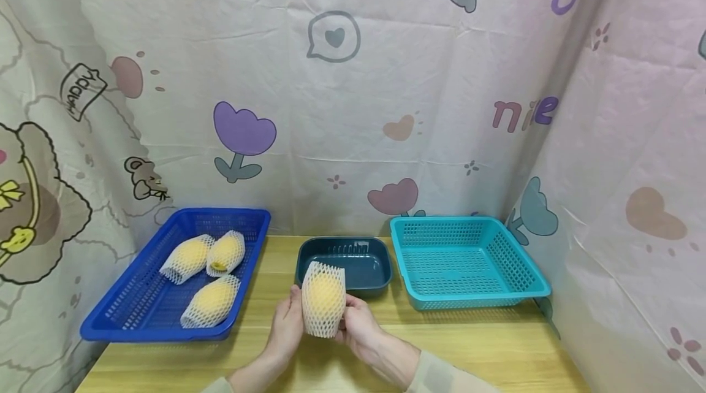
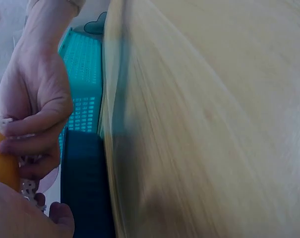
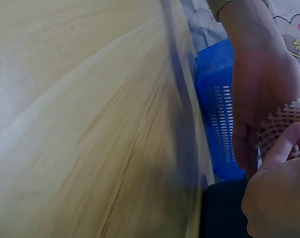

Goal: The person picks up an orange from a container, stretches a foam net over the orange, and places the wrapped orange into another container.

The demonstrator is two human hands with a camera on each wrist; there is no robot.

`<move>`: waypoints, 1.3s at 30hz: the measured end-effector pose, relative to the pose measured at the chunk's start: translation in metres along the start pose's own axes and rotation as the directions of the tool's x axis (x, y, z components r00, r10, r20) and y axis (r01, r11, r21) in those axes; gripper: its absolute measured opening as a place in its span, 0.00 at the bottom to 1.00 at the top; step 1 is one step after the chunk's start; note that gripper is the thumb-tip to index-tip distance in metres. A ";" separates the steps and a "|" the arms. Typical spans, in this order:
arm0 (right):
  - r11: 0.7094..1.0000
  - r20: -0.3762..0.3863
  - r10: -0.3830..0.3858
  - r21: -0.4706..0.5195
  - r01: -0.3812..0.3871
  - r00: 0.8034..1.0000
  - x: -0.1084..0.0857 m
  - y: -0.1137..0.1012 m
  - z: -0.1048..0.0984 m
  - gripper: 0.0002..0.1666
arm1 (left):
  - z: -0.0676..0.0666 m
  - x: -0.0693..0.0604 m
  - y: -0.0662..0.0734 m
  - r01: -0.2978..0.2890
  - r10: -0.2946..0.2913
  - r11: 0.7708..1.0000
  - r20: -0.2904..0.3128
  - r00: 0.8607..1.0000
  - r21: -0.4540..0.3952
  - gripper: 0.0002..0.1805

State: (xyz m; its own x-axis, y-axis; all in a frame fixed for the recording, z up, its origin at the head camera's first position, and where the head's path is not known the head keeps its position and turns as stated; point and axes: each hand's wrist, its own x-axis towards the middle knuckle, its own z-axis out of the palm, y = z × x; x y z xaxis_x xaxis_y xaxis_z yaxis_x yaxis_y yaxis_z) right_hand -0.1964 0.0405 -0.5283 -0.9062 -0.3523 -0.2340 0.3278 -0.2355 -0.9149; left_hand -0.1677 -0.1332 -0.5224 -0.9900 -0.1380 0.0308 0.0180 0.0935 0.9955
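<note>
A yellow mango (image 1: 323, 298) in a white foam net sleeve is held upright between both hands, above the front of the table. My left hand (image 1: 288, 327) holds its left side, the thumb along the net; its other fingers are mostly hidden. From the right, my right hand (image 1: 361, 328) grips it low, and the left wrist view shows those fingers curled against the net and the bare orange-yellow skin (image 2: 3, 161). Just behind the mango stands a dark teal basin (image 1: 369, 267), partly covered by it.
At the left, a blue basket (image 1: 149, 313) contains three net-sleeved mangoes (image 1: 212, 302). A turquoise basket (image 1: 458, 282) stands at the right with nothing in it. All rest on a wooden table (image 1: 458, 344), and a printed curtain (image 1: 353, 117) hangs behind and along the sides.
</note>
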 end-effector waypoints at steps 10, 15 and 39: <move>0.999 0.044 0.017 -0.032 -0.015 0.999 -0.003 -0.002 0.002 0.13 | 0.005 -0.010 0.006 -0.088 0.082 0.995 0.130 0.988 0.038 0.48; 0.996 0.045 0.032 -0.087 -0.028 0.998 -0.006 0.000 0.001 0.15 | 0.006 -0.008 0.007 -0.140 0.148 0.988 0.150 0.978 -0.064 0.35; 0.968 0.241 0.085 -0.251 -0.023 0.967 -0.008 -0.003 -0.005 0.24 | -0.038 0.016 0.047 0.292 -0.222 0.832 0.200 0.954 -0.472 0.48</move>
State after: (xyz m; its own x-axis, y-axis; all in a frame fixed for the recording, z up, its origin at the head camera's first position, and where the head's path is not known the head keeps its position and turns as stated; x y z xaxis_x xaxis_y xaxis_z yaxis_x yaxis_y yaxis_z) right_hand -0.1917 0.0483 -0.5255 -0.7835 -0.5792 -0.2250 0.2708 0.0078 -0.9626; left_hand -0.1772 -0.1684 -0.4712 -0.9768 0.0450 -0.2094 -0.2083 -0.4283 0.8793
